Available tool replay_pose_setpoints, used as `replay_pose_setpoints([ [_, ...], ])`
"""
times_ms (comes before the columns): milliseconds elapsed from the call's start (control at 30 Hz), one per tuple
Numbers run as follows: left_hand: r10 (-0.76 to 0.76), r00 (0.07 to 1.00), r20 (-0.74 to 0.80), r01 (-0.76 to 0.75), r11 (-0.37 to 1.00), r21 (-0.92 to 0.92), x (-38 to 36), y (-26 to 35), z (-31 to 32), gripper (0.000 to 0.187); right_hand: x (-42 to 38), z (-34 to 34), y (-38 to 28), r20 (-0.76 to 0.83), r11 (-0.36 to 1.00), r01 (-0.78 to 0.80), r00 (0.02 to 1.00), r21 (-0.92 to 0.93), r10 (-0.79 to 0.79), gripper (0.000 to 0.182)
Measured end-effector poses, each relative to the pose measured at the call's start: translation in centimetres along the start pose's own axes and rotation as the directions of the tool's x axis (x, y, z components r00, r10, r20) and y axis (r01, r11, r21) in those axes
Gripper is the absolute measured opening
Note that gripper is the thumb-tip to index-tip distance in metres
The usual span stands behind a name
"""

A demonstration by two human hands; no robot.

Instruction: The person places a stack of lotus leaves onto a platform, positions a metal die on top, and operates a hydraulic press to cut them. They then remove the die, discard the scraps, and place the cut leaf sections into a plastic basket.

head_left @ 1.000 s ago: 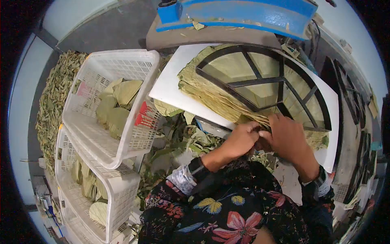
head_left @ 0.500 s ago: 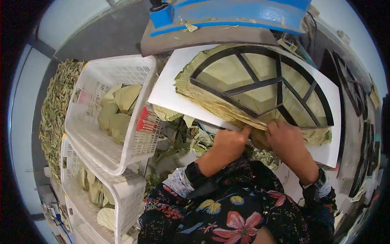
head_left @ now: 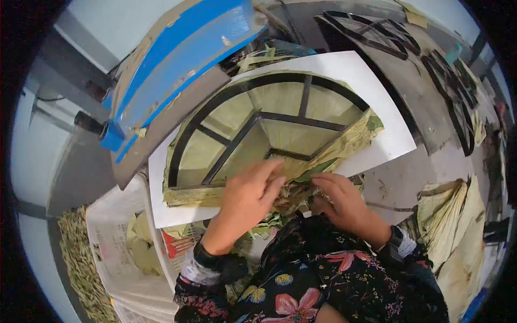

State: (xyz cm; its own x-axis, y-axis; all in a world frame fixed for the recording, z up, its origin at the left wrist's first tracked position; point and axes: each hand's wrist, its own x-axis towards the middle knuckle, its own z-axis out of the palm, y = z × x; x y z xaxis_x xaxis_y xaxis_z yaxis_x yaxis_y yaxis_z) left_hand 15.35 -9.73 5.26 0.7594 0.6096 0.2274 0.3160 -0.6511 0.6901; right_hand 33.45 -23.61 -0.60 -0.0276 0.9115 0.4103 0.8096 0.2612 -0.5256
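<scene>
A fan-shaped black metal cutting frame (head_left: 231,149) with inner bars lies on a stack of dried, pale green leaves (head_left: 280,99). The stack rests on a white board (head_left: 390,141). At the frame's lower middle, my left hand (head_left: 245,196) has its fingers bent and its thumb and forefinger at the stack's near edge. My right hand (head_left: 344,204) is just right of it, with curled fingers at the folded leaf edge by a darker green piece. Brown, crumpled leaf ends show between the hands. The undersides of both hands' grips are partly hidden.
A blue machine part (head_left: 183,64) stands at the upper left beside a brown plate. White plastic baskets (head_left: 107,215) with cut leaves are at lower left, beside a leaf heap (head_left: 81,269). More black frames (head_left: 371,35) lie at upper right. Large dried leaves (head_left: 452,231) sit at right.
My view has swung right, and the board with frame and leaves appears turned counterclockwise. My hands have moved apart; the left is now at the frame's lower middle. Large leaves at right have come into view.
</scene>
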Motion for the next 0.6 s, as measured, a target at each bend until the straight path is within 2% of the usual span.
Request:
replay_pose_setpoints([
  [33,0.101,0.995,0.027,-0.104,0.985,0.135,1.4,0.5,0.4,0.040,-1.2,0.0,0.8,-0.096,0.997,-0.038,0.995,-0.060,0.032,0.042],
  [67,0.111,0.993,0.049,-0.117,0.983,0.139,2.6,0.7,1.3,0.040,-2.0,0.0,1.2,-0.136,0.996,-0.069,0.989,-0.056,0.061,0.035],
  [133,0.240,0.952,0.189,-0.294,0.888,0.355,4.3,0.8,3.0,0.055,-3.4,0.3,1.4,-0.147,0.992,-0.112,0.984,-0.050,0.104,0.035],
  [167,0.245,0.946,0.213,-0.309,0.881,0.358,4.9,1.0,3.3,0.055,-3.8,0.6,1.4,-0.144,0.990,-0.135,0.981,-0.051,0.127,0.035],
  [233,0.050,0.884,0.464,-0.303,0.818,0.488,5.9,1.7,3.4,0.068,-4.2,1.4,1.4,-0.165,0.991,-0.136,0.977,-0.016,0.132,0.034],
  [267,0.054,0.872,0.486,-0.322,0.812,0.487,6.3,1.8,3.6,0.068,-4.4,1.6,1.4,-0.165,0.993,-0.121,0.979,0.004,0.120,0.033],
  [367,0.001,0.818,0.575,-0.357,0.785,0.506,6.9,1.3,4.5,0.064,-4.1,1.2,0.8,-0.177,0.987,-0.154,0.971,0.049,0.160,0.026],
  [433,0.091,0.846,0.526,-0.403,0.756,0.517,7.1,0.7,5.0,0.044,-4.5,1.8,0.8,-0.192,0.978,-0.192,0.960,0.077,0.203,0.025],
  [500,0.088,0.836,0.542,-0.398,0.777,0.488,7.2,0.5,4.8,0.037,-4.7,2.0,0.7,-0.200,0.969,-0.224,0.949,0.107,0.242,0.024],
  [567,0.079,0.829,0.554,-0.385,0.799,0.462,7.5,0.3,4.5,0.031,-4.6,2.3,0.5,-0.164,0.936,-0.248,0.942,0.250,0.293,0.025],
  [600,0.072,0.830,0.553,-0.365,0.820,0.440,7.7,-0.1,4.5,0.024,-4.5,2.5,0.4,-0.170,0.934,-0.251,0.939,0.255,0.299,0.025],
])
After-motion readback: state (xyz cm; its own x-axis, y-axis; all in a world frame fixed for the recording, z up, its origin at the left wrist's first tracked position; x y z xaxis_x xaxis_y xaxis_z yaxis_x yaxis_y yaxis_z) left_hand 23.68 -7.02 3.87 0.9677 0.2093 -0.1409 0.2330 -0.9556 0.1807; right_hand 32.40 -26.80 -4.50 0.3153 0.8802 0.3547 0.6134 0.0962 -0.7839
